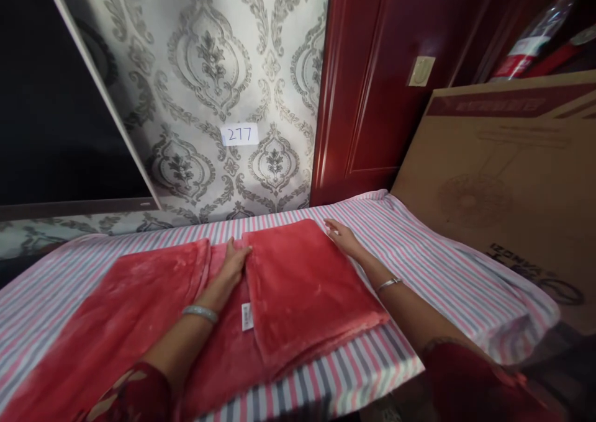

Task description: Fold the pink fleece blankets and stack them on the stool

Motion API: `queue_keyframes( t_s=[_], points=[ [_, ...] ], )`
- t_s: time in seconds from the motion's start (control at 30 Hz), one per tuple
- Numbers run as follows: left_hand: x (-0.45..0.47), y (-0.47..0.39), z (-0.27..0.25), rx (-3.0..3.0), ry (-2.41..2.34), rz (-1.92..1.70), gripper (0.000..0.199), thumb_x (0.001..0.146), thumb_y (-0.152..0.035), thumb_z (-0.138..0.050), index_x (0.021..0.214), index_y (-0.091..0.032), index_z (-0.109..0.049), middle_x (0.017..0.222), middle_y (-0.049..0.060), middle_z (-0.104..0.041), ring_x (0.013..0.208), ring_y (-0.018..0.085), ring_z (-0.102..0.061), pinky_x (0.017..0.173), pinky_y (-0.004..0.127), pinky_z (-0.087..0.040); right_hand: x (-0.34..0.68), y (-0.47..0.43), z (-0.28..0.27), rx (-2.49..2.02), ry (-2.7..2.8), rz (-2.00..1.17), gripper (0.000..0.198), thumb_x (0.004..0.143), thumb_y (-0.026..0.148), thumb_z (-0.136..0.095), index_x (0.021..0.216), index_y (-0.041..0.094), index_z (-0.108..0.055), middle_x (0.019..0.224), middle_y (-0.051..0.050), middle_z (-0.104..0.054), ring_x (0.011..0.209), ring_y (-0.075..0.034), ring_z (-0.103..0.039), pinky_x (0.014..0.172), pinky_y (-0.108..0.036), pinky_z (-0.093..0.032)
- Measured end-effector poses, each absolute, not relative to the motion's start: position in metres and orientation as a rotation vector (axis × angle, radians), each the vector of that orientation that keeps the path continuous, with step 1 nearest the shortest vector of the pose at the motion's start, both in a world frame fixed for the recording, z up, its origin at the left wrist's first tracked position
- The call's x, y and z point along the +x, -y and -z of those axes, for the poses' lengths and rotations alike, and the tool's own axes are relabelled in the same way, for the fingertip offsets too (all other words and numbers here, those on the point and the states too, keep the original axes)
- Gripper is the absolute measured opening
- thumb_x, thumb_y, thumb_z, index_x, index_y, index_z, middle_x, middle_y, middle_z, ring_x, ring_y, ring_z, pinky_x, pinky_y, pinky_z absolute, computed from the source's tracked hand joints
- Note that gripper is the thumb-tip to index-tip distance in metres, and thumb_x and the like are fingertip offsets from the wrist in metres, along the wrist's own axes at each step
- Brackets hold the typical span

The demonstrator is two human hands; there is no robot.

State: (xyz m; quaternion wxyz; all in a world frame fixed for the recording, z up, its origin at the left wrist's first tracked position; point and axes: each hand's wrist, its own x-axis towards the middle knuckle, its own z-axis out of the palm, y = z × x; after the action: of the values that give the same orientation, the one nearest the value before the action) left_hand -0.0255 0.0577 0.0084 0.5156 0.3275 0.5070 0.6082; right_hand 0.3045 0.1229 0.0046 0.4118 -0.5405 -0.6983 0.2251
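A red plush blanket [311, 285] lies on the striped cloth, with its right part folded over in several layers. Left of this, a lower strip of the blanket shows, and beyond it another folded part. My left hand [233, 264] rests on that strip at the folded part's left edge, thumb and fingers apart. Beside the far right corner of the fold is my right hand [343, 237], its fingers loosely spread and slightly bent. Whether its fingertips touch the blanket I cannot tell. A white label [247, 316] sticks out from the fold's left edge.
A pink, grey and white striped cloth [447, 285] covers the table. At the left stands a dark screen [69, 99]. A large cardboard box [503, 161] leans at the right, with a plastic bottle [535, 40] behind it. Patterned wallpaper and a dark red panel [367, 80] rise behind.
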Motion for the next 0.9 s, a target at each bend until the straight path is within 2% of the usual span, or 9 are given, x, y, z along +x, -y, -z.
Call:
queue_keyframes(
  t_s=[0.1,0.27,0.33,0.4,0.47,0.6,0.67,0.77,0.9],
  points=[
    [-0.026,-0.06,0.001,0.854,-1.289,-1.485,0.106,0.068,-0.019,-0.082,0.156,-0.029,-0.024,0.141,0.015,-0.055,0.11,0.024,-0.067,0.089,0.032,-0.057,0.293,-0.159,-0.004,-1.355,1.799,-0.646,0.05,0.089,0.02,-0.048,0.139,0.021,-0.055,0.135,-0.011,-0.064,0.125,-0.02,-0.06,0.103,-0.039,-0.048],
    [-0.021,-0.06,0.005,0.849,-1.189,-1.462,0.109,0.069,-0.028,-0.082,0.158,-0.027,-0.018,0.135,0.015,-0.062,0.113,0.028,-0.067,0.094,0.041,-0.056,0.281,-0.201,-0.005,-1.356,1.889,-0.786,0.045,0.09,0.026,-0.049,0.133,0.02,-0.059,0.133,-0.012,-0.065,0.118,-0.021,-0.062,0.1,-0.038,-0.049],
    [-0.021,-0.06,0.004,0.849,-1.162,-1.45,0.109,0.069,-0.029,-0.083,0.158,-0.029,-0.019,0.143,0.014,-0.057,0.12,0.028,-0.063,0.097,0.039,-0.055,0.278,-0.213,-0.005,-1.362,1.935,-0.839,0.036,0.089,0.032,-0.051,0.119,0.019,-0.067,0.121,-0.01,-0.07,0.108,-0.021,-0.065,0.093,-0.035,-0.051],
    [-0.02,-0.06,0.003,0.853,-1.165,-1.443,0.107,0.069,-0.03,-0.083,0.157,-0.031,-0.022,0.152,0.013,-0.048,0.128,0.028,-0.058,0.098,0.036,-0.054,0.277,-0.224,-0.005,-1.382,1.987,-0.893,0.031,0.087,0.04,-0.055,0.097,0.017,-0.071,0.097,-0.007,-0.074,0.089,-0.02,-0.066,0.081,-0.031,-0.052],
    [-0.02,-0.06,0.003,0.851,-1.172,-1.422,0.104,0.069,-0.029,-0.082,0.156,-0.032,-0.025,0.157,0.011,-0.041,0.133,0.028,-0.054,0.099,0.033,-0.054,0.279,-0.234,-0.004,-1.404,2.034,-0.931,0.03,0.08,0.045,-0.06,0.078,0.016,-0.069,0.076,-0.003,-0.069,0.074,-0.018,-0.062,0.07,-0.028,-0.05],
    [-0.015,-0.059,0.004,0.783,-1.125,-1.296,0.108,0.068,-0.026,-0.081,0.158,-0.031,-0.021,0.147,0.012,-0.054,0.124,0.029,-0.061,0.096,0.037,-0.056,0.289,-0.247,-0.003,-1.428,2.08,-0.929,0.024,0.07,0.04,-0.068,0.064,0.017,-0.063,0.063,0.002,-0.061,0.066,-0.014,-0.055,0.064,-0.024,-0.043],
    [-0.012,-0.06,0.005,0.787,-1.127,-1.294,0.109,0.069,-0.026,-0.08,0.158,-0.031,-0.018,0.139,0.013,-0.061,0.115,0.029,-0.066,0.093,0.039,-0.057,0.293,-0.25,-0.001,-1.435,2.087,-0.92,0.021,0.069,0.037,-0.067,0.063,0.017,-0.062,0.06,0.003,-0.059,0.065,-0.014,-0.054,0.063,-0.024,-0.041],
    [-0.009,-0.063,0.008,0.887,-1.237,-1.376,0.101,0.074,-0.024,-0.075,0.158,-0.03,-0.02,0.137,0.012,-0.062,0.115,0.027,-0.066,0.094,0.039,-0.056,0.292,-0.249,0.004,-1.428,2.082,-0.898,0.017,0.072,0.033,-0.064,0.066,0.017,-0.064,0.063,0.002,-0.061,0.066,-0.014,-0.056,0.064,-0.024,-0.043],
    [-0.01,-0.064,0.012,1.006,-1.306,-1.419,0.093,0.075,-0.021,-0.073,0.156,-0.029,-0.026,0.141,0.012,-0.058,0.124,0.027,-0.061,0.1,0.039,-0.052,0.29,-0.241,0.007,-1.432,2.029,-0.817,0.02,0.079,0.03,-0.059,0.088,0.016,-0.071,0.083,-0.002,-0.07,0.081,-0.017,-0.062,0.074,-0.026,-0.048]
  ],
)
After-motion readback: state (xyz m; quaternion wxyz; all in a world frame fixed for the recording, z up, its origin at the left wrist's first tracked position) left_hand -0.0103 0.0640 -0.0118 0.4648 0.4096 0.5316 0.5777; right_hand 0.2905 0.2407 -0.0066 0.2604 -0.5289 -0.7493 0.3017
